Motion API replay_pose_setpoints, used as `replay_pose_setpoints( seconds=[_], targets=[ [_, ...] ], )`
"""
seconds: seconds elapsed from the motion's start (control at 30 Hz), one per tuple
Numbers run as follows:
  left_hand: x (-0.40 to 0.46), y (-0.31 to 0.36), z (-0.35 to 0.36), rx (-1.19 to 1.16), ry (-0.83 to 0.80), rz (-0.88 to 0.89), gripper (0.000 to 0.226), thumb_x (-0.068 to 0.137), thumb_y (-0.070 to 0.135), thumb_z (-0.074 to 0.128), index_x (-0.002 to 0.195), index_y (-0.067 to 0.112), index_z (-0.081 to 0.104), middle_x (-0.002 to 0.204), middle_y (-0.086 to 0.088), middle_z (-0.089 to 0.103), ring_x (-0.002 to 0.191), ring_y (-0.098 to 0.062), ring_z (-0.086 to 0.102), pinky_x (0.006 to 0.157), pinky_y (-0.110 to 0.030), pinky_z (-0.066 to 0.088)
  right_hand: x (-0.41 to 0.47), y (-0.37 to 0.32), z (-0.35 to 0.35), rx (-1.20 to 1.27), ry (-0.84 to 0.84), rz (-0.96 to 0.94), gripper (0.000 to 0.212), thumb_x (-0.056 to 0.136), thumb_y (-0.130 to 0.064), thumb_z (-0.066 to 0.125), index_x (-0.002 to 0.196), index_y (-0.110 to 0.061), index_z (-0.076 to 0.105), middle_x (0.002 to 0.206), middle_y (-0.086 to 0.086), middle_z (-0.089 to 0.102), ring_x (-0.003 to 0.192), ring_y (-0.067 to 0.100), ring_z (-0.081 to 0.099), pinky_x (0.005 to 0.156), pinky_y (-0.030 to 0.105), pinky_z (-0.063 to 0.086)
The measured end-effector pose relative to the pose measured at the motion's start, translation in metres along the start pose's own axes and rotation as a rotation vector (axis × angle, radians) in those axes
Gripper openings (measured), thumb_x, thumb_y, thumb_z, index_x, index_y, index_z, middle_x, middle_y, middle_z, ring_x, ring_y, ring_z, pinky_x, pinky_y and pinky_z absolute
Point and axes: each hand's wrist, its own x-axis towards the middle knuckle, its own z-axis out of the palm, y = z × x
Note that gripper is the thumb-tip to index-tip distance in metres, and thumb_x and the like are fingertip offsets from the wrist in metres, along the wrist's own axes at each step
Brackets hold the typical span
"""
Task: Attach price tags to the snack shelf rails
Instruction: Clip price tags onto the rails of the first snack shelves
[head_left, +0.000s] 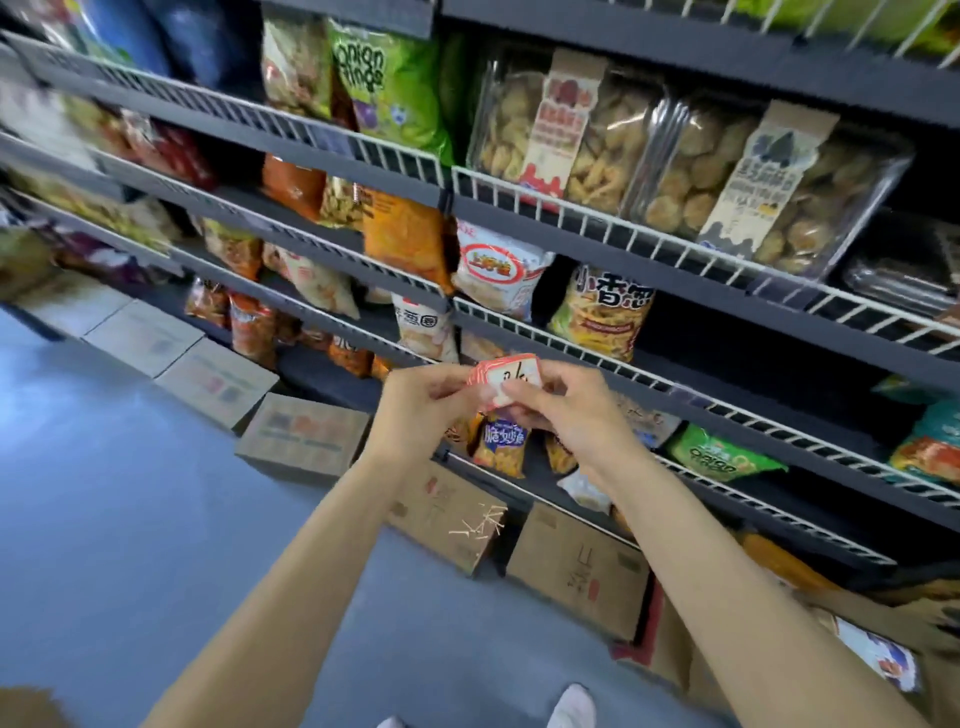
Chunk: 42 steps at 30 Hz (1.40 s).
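Both hands pinch one tag (503, 378): my left hand (415, 410) holds its left edge between thumb and fingers, my right hand (566, 410) nips the lower right corner. It sits in the air in front of the shelves, just before the wire rail (675, 392) of a lower shelf, not yet on it. Red border, a handwritten number on white; I cannot read it surely. To do this well, I think I should keep the tag flat and facing out, match it to the snack behind, bring it level to the rail strip, and seat one edge first, then press along so it does not bow or slip.
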Motion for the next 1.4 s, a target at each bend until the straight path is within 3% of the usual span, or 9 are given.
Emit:
replay_pose_setpoints(
  seconds=[0.1, 0.17, 0.27, 0.53, 0.73, 0.9, 1.13, 1.27, 1.4],
  targets=[
    [-0.008, -0.003, -0.057, -0.168, -0.047, -0.099, 0.016, 0.089, 0.006, 0.057, 0.098, 0.009, 0.071, 0.088, -0.008, 0.074, 0.085, -0.020, 0.069, 0.079, -0.031, 0.057, -0.003, -0.013, 0.049, 0.029, 0.008, -0.014, 0.009, 0.085, -0.007, 0.065, 0.092, -0.010, 0.069, 0.077, 0.002, 0.068, 0.064, 0.008, 0.062, 0.067, 0.024, 0.056],
    [-0.011, -0.004, -0.091, -0.139, -0.027, -0.109, 0.014, 0.089, 0.009, 0.059, 0.089, 0.015, 0.072, 0.077, 0.001, 0.074, 0.075, -0.012, 0.068, 0.072, -0.025, 0.057, -0.003, -0.016, 0.080, 0.044, -0.012, 0.003, 0.009, 0.085, -0.007, 0.065, 0.092, -0.011, 0.069, 0.080, 0.004, 0.069, 0.067, 0.010, 0.063, 0.075, 0.029, 0.057],
    [-0.012, -0.003, -0.133, -0.085, 0.060, -0.136, 0.007, 0.084, 0.014, 0.066, 0.084, 0.010, 0.072, 0.077, -0.008, 0.070, 0.070, -0.014, 0.062, 0.064, -0.021, 0.055, -0.002, -0.023, 0.121, 0.191, -0.047, 0.059, 0.016, 0.086, -0.003, 0.061, 0.101, -0.004, 0.067, 0.092, 0.008, 0.069, 0.078, 0.013, 0.065, 0.076, 0.024, 0.056],
    [0.008, -0.013, -0.215, -0.299, 0.055, -0.149, 0.022, 0.093, 0.005, 0.050, 0.110, -0.003, 0.062, 0.091, -0.013, 0.070, 0.071, -0.004, 0.069, 0.064, -0.015, 0.055, 0.038, -0.048, 0.195, 0.307, -0.029, 0.094, 0.016, 0.090, -0.002, 0.056, 0.103, -0.005, 0.064, 0.090, 0.008, 0.069, 0.072, 0.010, 0.067, 0.064, 0.017, 0.056],
    [0.059, -0.019, -0.276, -0.210, 0.152, -0.141, 0.023, 0.095, 0.006, 0.048, 0.112, -0.002, 0.062, 0.103, -0.018, 0.068, 0.079, -0.013, 0.069, 0.068, -0.016, 0.056, 0.101, -0.070, 0.239, 0.301, -0.045, 0.093, 0.014, 0.090, -0.002, 0.055, 0.101, -0.005, 0.064, 0.089, 0.010, 0.069, 0.077, 0.017, 0.066, 0.065, 0.017, 0.056],
    [0.094, -0.012, -0.330, -0.135, 0.248, -0.127, 0.014, 0.092, 0.002, 0.052, 0.094, 0.008, 0.065, 0.085, -0.002, 0.069, 0.068, -0.003, 0.068, 0.061, -0.012, 0.053, 0.152, -0.096, 0.286, 0.223, -0.118, 0.067, 0.013, 0.090, -0.004, 0.056, 0.099, -0.010, 0.064, 0.092, 0.008, 0.069, 0.081, 0.016, 0.066, 0.065, 0.017, 0.055],
    [0.124, -0.018, -0.411, -0.042, 0.301, -0.124, 0.019, 0.089, 0.004, 0.055, 0.102, 0.015, 0.062, 0.086, 0.002, 0.067, 0.076, -0.007, 0.062, 0.058, -0.007, 0.047, 0.195, -0.128, 0.370, 0.203, -0.213, 0.052, 0.017, 0.090, -0.005, 0.057, 0.105, -0.009, 0.064, 0.096, 0.010, 0.071, 0.082, 0.016, 0.070, 0.068, 0.020, 0.056],
    [0.140, -0.022, -0.462, -0.172, 0.249, -0.170, 0.023, 0.095, 0.009, 0.046, 0.084, 0.018, 0.064, 0.079, 0.001, 0.065, 0.074, -0.008, 0.057, 0.066, -0.011, 0.048, 0.213, -0.140, 0.427, 0.199, -0.168, 0.031, 0.017, 0.090, -0.005, 0.057, 0.105, -0.008, 0.064, 0.097, 0.013, 0.071, 0.081, 0.019, 0.071, 0.069, 0.022, 0.057],
    [0.155, -0.022, -0.516, -0.455, 0.136, -0.242, 0.018, 0.099, 0.015, 0.039, 0.095, 0.017, 0.057, 0.095, -0.005, 0.070, 0.089, -0.017, 0.068, 0.086, -0.028, 0.052, 0.223, -0.153, 0.486, 0.208, -0.054, 0.025, 0.017, 0.091, -0.008, 0.058, 0.106, -0.011, 0.064, 0.095, 0.009, 0.072, 0.080, 0.016, 0.071, 0.067, 0.020, 0.057]
  ],
)
